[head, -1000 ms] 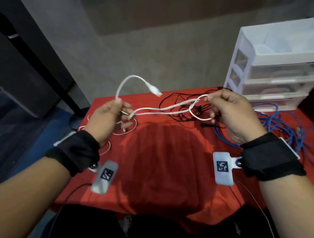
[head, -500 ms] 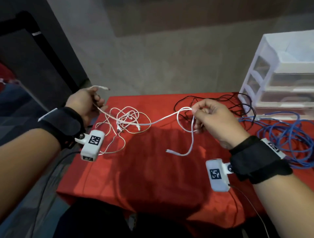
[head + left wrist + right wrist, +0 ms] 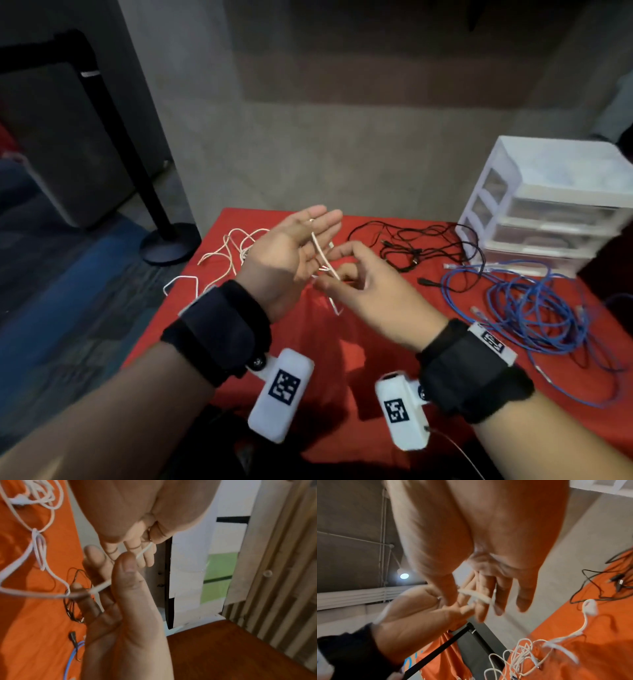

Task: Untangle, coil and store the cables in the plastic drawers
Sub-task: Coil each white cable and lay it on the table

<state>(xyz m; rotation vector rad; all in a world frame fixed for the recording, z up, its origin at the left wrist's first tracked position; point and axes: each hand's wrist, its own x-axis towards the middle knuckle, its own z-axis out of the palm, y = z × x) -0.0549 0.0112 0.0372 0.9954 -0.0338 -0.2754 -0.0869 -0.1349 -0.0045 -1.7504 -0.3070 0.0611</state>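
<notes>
My left hand (image 3: 308,240) is raised over the red table (image 3: 342,346) with its palm turned inward and its fingers straight. A thin white cable (image 3: 322,255) crosses that palm, and in the left wrist view the thumb pins the white cable (image 3: 145,549) against the forefinger. Just right of it, my right hand (image 3: 337,270) pinches the same cable between thumb and forefinger. The cable's free end hangs below the hands. More white cable (image 3: 236,250) lies tangled at the table's far left. The white plastic drawers (image 3: 555,205) stand at the far right, all closed.
A black cable (image 3: 411,246) sprawls at the back middle, beside the drawers. A large loose blue cable (image 3: 524,308) covers the right side. A black stand base (image 3: 168,243) sits on the floor off the table's left corner.
My left hand has come in from the table's left edge to meet the right hand, and its fingers have straightened. The stretched white cable is now slack between the hands.
</notes>
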